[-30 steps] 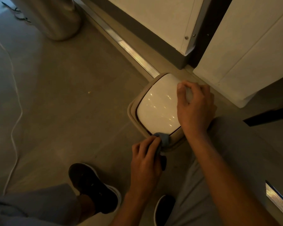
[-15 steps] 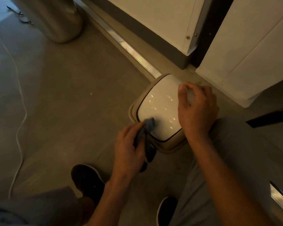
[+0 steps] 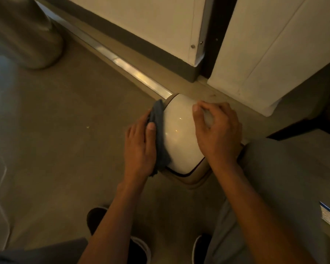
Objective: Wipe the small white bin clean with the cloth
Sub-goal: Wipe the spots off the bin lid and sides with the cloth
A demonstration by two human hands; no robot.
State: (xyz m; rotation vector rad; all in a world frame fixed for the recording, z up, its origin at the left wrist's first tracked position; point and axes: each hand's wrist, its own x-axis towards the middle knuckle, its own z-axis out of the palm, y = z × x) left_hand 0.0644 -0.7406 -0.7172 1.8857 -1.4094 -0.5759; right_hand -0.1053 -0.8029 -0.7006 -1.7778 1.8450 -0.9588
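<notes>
The small white bin (image 3: 179,136) stands on the floor against the cabinet base, its glossy white lid framed by a beige rim. A dark blue-grey cloth (image 3: 159,130) lies along the bin's left side. My left hand (image 3: 141,149) presses the cloth against that side, thumb on top of the cloth and fingers behind it. My right hand (image 3: 217,130) rests on the right part of the lid with its fingers curled over the far right edge, steadying the bin.
White cabinet doors (image 3: 151,25) with a dark kickboard and a metal floor strip (image 3: 130,69) run behind the bin. A round metal bin (image 3: 27,35) stands at the far left. A white cable (image 3: 0,178) trails along the left floor. My shoes (image 3: 97,220) and knees are below.
My left hand has carried the cloth from the bin's near edge, over the lid's near-left corner, up along its left side. My right hand has stayed on the lid. The view has moved closer.
</notes>
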